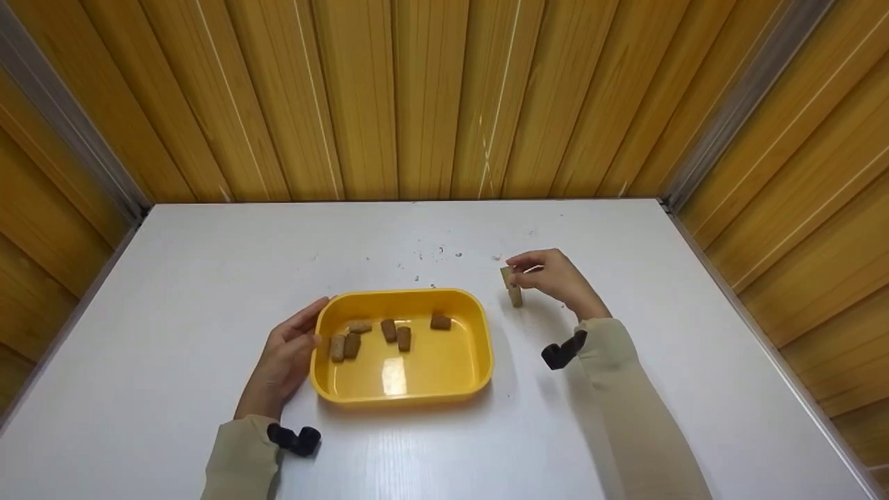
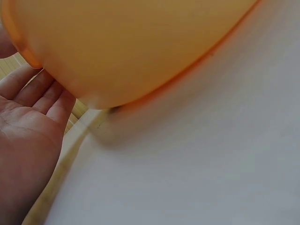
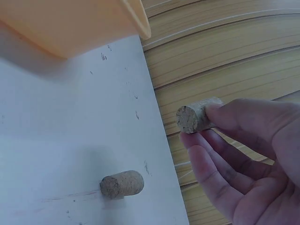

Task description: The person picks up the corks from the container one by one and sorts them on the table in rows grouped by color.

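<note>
My left hand [image 1: 281, 354] grips the left end of a yellow plastic tray [image 1: 403, 398], thumb at the rim and fingers along the outer wall. The left wrist view shows this hand [image 2: 33, 117] against the side of the tray [image 2: 140, 51]. Between thumb and fingertips, my right hand [image 1: 555, 278] pinches a cork [image 3: 194, 116]. Just below that in the head view, a second cork [image 1: 514, 297] stands on the white table, to the right of the tray. Inside the tray lie several light and dark brown corks [image 1: 404, 339], mostly toward its left side.
The white table [image 1: 430, 458] has small dark specks and scuffs beyond the tray. Yellow wood-patterned panels [image 1: 424, 104] enclose its back and sides. A black wrist mount [image 1: 295, 440] is on the left sleeve, another wrist mount [image 1: 564, 351] on the right.
</note>
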`<control>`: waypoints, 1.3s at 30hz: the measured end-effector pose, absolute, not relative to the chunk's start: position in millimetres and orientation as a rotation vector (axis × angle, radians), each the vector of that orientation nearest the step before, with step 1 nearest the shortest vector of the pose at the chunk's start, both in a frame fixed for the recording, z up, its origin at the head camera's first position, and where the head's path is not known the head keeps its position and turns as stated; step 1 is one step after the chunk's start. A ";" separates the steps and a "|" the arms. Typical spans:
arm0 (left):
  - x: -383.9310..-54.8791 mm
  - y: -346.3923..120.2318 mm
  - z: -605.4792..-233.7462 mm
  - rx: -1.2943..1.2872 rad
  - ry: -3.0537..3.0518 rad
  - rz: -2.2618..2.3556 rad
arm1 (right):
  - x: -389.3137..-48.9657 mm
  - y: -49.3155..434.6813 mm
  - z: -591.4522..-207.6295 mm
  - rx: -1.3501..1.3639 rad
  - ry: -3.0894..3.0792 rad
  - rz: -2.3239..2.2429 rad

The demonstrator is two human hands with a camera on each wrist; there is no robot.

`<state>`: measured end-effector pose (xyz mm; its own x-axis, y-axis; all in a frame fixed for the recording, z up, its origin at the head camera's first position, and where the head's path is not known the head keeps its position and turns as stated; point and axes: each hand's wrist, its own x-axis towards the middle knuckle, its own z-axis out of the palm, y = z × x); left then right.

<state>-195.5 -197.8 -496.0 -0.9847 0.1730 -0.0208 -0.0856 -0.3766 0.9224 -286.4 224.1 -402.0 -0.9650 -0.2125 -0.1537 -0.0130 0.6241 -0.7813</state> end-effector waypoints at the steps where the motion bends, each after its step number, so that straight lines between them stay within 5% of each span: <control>1: -195.6 -197.6 -495.9 0.114 1.647 2.483 | -286.9 225.8 -403.8 -0.171 2.618 -1.256; 39: -194.4 -194.5 -492.9 0.045 1.640 2.519 | -290.0 271.1 -450.1 0.010 2.709 -1.204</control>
<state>-194.4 -194.5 -492.9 -0.9903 0.1297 -0.0489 -0.0973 -0.3982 0.9121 -290.0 271.1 -450.1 -0.9844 -0.0651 -0.1635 0.0777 0.6728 -0.7357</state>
